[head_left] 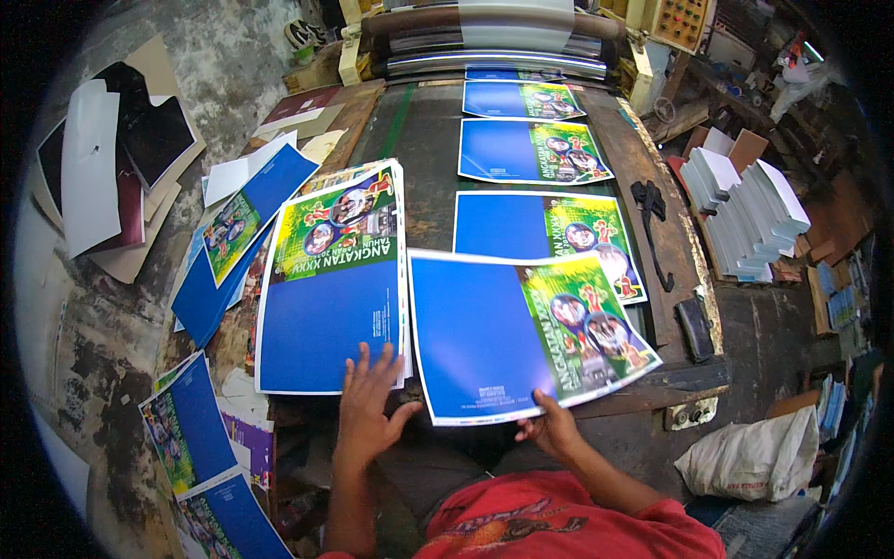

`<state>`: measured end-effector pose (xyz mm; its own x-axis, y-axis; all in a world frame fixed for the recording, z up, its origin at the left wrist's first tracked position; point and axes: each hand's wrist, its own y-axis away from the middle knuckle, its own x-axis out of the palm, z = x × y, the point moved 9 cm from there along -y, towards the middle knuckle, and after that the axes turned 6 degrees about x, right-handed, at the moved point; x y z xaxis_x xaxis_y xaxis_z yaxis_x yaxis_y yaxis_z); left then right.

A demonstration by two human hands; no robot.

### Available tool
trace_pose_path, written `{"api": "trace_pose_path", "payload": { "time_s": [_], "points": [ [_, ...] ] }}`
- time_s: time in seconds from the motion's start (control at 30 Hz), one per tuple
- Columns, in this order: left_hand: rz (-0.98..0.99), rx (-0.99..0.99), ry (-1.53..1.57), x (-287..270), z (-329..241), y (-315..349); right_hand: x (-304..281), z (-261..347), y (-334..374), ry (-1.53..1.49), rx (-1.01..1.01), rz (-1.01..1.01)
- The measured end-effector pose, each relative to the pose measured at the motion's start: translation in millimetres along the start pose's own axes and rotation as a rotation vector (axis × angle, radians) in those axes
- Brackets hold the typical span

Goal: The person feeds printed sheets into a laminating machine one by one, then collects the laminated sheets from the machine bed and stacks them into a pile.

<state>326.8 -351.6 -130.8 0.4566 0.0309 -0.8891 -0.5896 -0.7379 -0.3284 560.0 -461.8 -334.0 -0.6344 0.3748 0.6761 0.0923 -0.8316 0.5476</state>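
Right of the stack [321, 326], we seemed mid-transfer, our right hand [554, 429] pinching a printed sheet [480, 326] nearside, our left hand [370, 410] spread, empty, at the stack's corner, the next move likely needing level support.

The printed cover sheet [475, 326] was paper, smooth w/ a slight sheen; the sheet stack [321, 340] was of similar paper, smooth-faced. The lower roller [494, 66] looked like polished metal, v. glossy; over the matt brown upper roller [419, 25] lay smooth translucent plastic film [517, 23]. The table [670, 380] appeared to be worn wood, w/ a rough surf. The dark sheets [154, 130] were glossy. The sack [750, 456] was matt, creased, prob. woven plastic; the T-shirt [568, 522], matt cloth; the floor [107, 363], rough & stained, approx. cement-like.
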Motion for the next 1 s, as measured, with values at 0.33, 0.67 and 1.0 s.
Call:
{"api": "trace_pose_path", "payload": {
  "time_s": [0.33, 0.67, 1.0],
  "points": [
    [-0.119, -0.125, 0.210, 0, 39, 3, -33, -63, 42, 0.009, 0.013, -0.155],
    [-0.046, -0.195, 0.399, 2, 53, 2, -29, -4, -1, -0.085, -0.015, -0.113],
    [-0.185, -0.337, 0.452, 3, 57, 5, -15, 59, -42, -0.130, -0.126, -0.155]
  ]
}}
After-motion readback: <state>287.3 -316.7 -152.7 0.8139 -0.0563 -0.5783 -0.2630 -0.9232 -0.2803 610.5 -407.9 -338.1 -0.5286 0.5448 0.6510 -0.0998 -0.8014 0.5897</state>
